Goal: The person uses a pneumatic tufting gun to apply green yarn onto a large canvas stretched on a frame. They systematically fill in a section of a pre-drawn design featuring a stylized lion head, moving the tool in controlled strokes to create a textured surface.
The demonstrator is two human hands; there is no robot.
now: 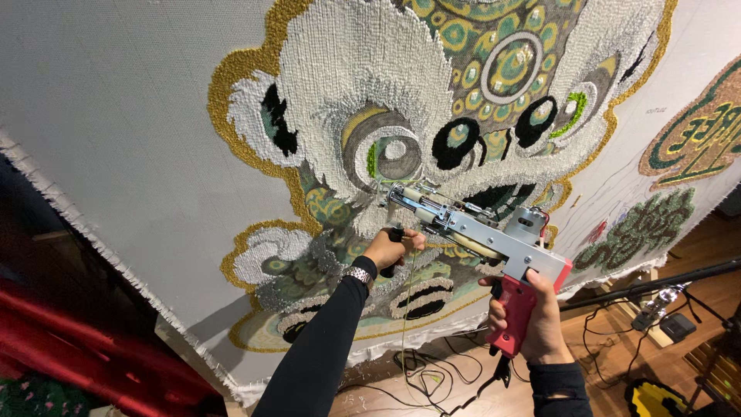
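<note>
Red plastic forms the pistol grip of the tufting gun (482, 232), and our right hand (529, 320) is wrapped tight around it, forefinger up by the trigger. Our left hand (390, 249) is closed on the small black front handle under the gun's silver metal body, a watch (357, 276) showing at the end of the black sleeve. We hold the gun slanted, its needle end up and left, pressed to the stretched grey backing cloth (116, 116) just below the big round eye of the tufted lion-like face (401, 100). A thin yarn (404, 309) hangs down from the gun between our two arms. Around the gun's tip the face is filled in white, gold, green and black pile. Right of the gun, further tufted shapes in green (637, 228) sit on the same cloth. Below the gun, black cables (421, 374) lie coiled on the wooden floor (610, 347).
</note>
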